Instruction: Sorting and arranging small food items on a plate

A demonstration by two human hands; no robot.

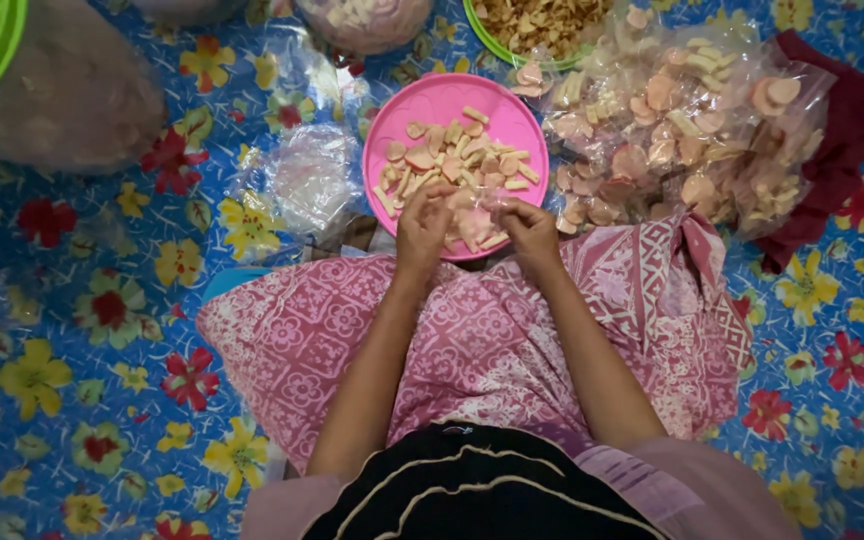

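My left hand [424,225] and my right hand [529,228] are side by side over the near edge of a round pink plate [449,98]. The plate holds several pale pink and cream cracker pieces [457,160], some round, some stick-shaped. Between the fingers of both hands is a small clear plastic bag [476,215] with a few crackers in it. My forearms rest over a pink patterned cloth [472,340] across my lap.
A large clear bag of crackers [687,125] lies right of the plate beside a dark red cloth [847,120]. Crumpled empty plastic bags [302,180] lie left. A green basket of brown snacks [537,25] sits behind. A blue floral mat [82,330] covers the floor.
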